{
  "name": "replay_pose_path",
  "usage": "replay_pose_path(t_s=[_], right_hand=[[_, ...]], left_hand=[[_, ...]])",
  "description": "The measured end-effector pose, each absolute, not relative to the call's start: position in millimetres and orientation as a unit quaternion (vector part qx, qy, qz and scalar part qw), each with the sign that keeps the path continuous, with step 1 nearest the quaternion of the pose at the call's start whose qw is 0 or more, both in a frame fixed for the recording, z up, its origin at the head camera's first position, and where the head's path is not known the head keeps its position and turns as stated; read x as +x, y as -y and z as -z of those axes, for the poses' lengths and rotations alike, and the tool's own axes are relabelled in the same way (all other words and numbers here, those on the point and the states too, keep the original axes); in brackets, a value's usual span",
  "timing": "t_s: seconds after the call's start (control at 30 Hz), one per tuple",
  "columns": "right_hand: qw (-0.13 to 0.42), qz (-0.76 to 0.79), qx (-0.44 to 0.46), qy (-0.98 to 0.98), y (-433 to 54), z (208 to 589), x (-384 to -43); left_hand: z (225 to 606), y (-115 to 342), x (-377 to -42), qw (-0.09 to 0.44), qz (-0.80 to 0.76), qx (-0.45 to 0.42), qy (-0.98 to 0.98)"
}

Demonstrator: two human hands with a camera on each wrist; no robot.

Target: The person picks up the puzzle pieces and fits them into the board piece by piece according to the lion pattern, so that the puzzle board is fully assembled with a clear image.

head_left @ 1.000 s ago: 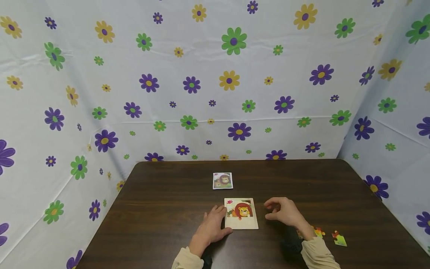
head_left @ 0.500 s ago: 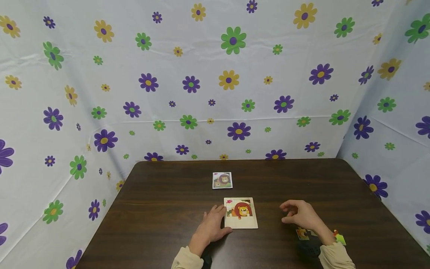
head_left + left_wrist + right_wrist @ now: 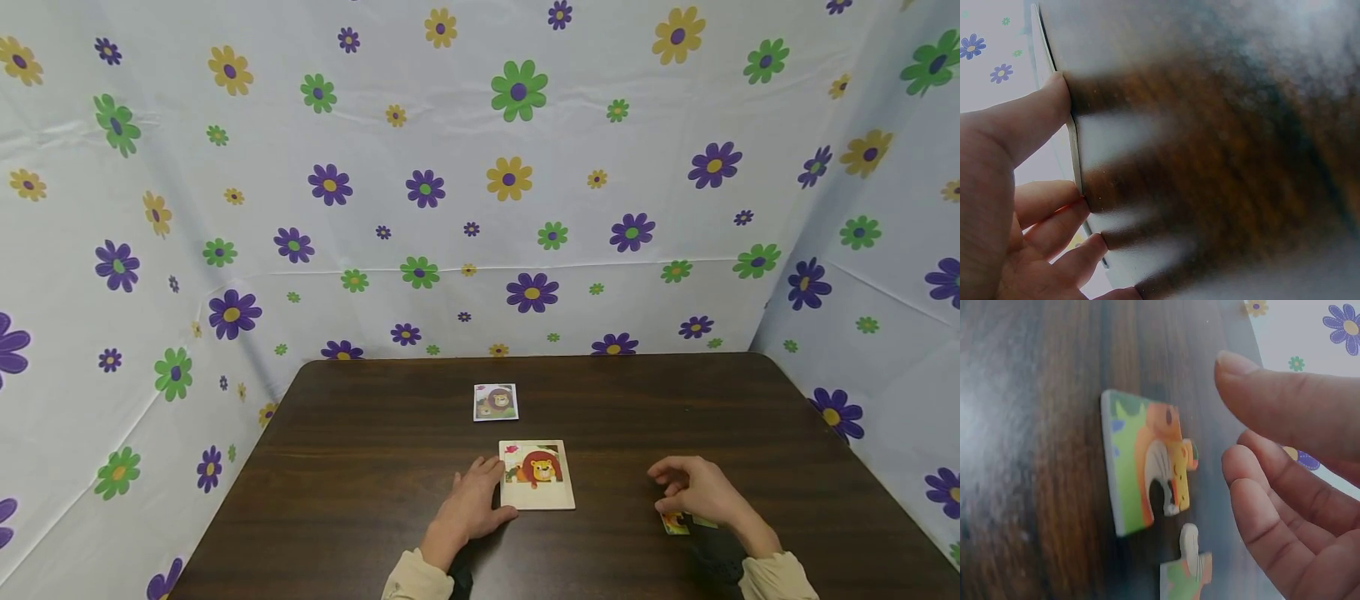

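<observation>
A light wooden puzzle board (image 3: pixel 537 498) lies mid-table, its upper part filled with lion picture pieces and its lower strip bare wood. My left hand (image 3: pixel 472 502) rests at the board's left side, fingers extended on the table; the left wrist view shows thumb and fingertips along a thin edge (image 3: pixel 1075 147). Off to the right, my right hand (image 3: pixel 701 487) hovers over a puzzle piece (image 3: pixel 674 523), thumb and fingers apart, holding nothing. In the right wrist view that green and orange piece (image 3: pixel 1127 494) lies flat, with a second piece (image 3: pixel 1175 582) beside it, partly cut off.
Behind the board lies a small printed card (image 3: pixel 495 403) with the same lion picture. The dark wooden table (image 3: pixel 360 467) ends at a white flowered cloth (image 3: pixel 442 250) at the back and sides.
My right hand has moved right and slightly toward me, from beside the board to over the loose pieces, now covering the one farther right. My left hand has stayed put.
</observation>
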State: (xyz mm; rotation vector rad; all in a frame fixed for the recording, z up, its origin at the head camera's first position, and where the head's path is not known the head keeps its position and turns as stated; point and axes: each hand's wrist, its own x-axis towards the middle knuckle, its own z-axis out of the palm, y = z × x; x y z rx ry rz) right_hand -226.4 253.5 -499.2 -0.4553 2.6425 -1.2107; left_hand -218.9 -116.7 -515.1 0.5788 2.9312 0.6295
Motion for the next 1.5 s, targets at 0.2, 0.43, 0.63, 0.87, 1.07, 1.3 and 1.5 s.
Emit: replay_pose_path(t_s=[0.2,0.43,0.63,0.87,1.07,1.3,1.5], right_hand=[[0.12,0.401,-0.168,-0.892,-261,498,-225],[0.141,0.39,-0.173,-0.893,-266,499,-222],[0.154,0.382,-0.162,-0.897,-268,500,-221],[0.151,0.363,-0.175,-0.903,-269,502,-220],[0.148,0.346,-0.179,-0.909,-268,504,-220],[0.126,0.315,-0.187,-0.922,-266,504,-221],[0.125,0.312,-0.188,-0.923,-265,503,-222]], left_hand=[[515,117,-219,0.045,-0.207,0.188,-0.959],[514,116,-219,0.049,-0.209,0.184,-0.959],[514,116,-219,0.049,-0.209,0.184,-0.959],[514,116,-219,0.044,-0.209,0.188,-0.959],[516,117,-220,0.041,-0.207,0.194,-0.958],[515,117,-220,0.049,-0.209,0.189,-0.958],[516,117,-220,0.045,-0.207,0.191,-0.958]])
